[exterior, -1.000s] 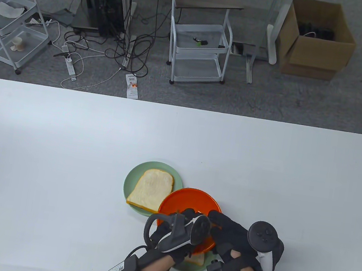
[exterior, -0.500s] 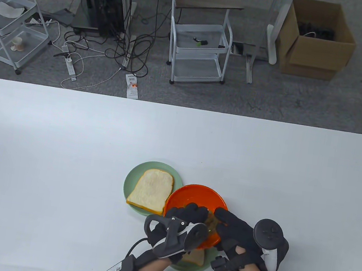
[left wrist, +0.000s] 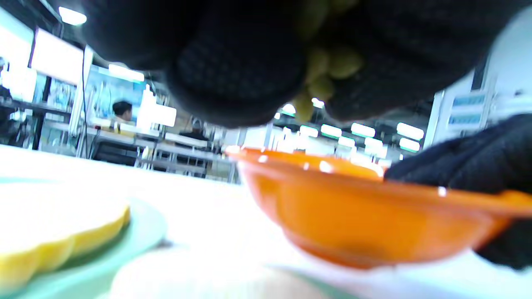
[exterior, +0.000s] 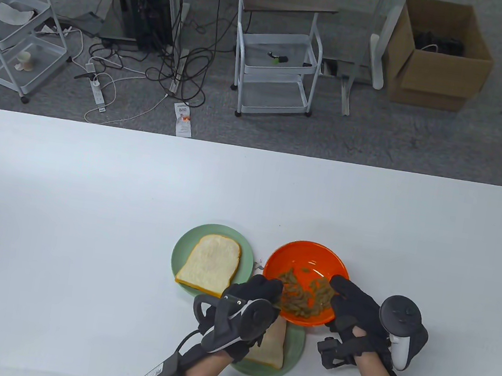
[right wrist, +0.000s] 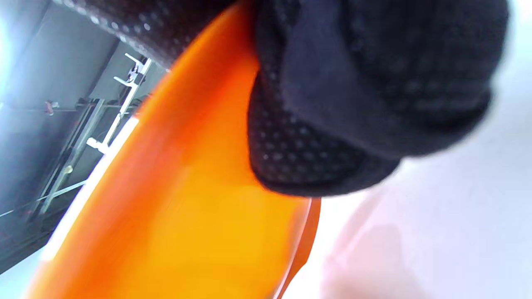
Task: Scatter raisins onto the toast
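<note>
Pinching wrinkled raisins [left wrist: 320, 70], glossy orange bowl [exterior: 316, 258]

A wide white table [exterior: 90, 202] fills the lower part of the table view. Near its front edge sit three dishes close together. A pale green plate [exterior: 184, 246] carries a slice of toast [exterior: 210, 264]. Just to its right is an orange bowl [exterior: 316, 255] of raisins [exterior: 303, 295]. In front of these, a second green plate [exterior: 293, 352] holds another toast slice [exterior: 270, 347], with the bowl overlapping its far edge.
</note>
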Motion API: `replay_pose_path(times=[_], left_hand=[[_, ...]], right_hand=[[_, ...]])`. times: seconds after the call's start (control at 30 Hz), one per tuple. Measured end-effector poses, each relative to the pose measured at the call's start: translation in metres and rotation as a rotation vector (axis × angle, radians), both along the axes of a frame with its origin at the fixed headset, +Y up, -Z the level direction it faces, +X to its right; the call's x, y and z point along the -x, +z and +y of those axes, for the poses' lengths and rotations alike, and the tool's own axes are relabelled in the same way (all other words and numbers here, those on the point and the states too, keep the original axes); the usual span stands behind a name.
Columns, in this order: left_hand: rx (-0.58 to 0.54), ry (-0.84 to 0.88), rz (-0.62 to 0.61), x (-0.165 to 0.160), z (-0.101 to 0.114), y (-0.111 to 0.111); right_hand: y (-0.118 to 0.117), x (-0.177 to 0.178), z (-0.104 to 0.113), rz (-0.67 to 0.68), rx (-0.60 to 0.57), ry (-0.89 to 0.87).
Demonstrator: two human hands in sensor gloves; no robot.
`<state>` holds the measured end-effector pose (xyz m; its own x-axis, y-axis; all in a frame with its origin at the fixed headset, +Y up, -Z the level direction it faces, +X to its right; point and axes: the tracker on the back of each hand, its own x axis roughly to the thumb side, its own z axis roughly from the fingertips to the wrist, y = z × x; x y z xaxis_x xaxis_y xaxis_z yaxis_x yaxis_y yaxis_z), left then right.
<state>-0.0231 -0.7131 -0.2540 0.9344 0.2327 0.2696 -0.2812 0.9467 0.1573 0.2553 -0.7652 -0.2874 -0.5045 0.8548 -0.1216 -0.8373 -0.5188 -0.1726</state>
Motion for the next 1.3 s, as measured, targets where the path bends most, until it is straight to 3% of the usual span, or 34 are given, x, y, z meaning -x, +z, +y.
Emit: replay_pose_path(times=[0.27,0.67,1.3], left_hand=[[0.318,-0.139,0.015,-0.003,-0.033,-0.020],[0.250,-0.260,0.042,-0.006,-0.040,-0.025],[0.373,-0.395,-0.095,-0.020,-0.020,-0.001]], right_hand=[[-0.006,-0.007,-0.001,-0.033,-0.014,0.100],[-0.007,-0.007,-0.001,-0.035,-0.005,0.109],[-0.008,-0.008,-0.002,-0.014,-0.002,0.110]])
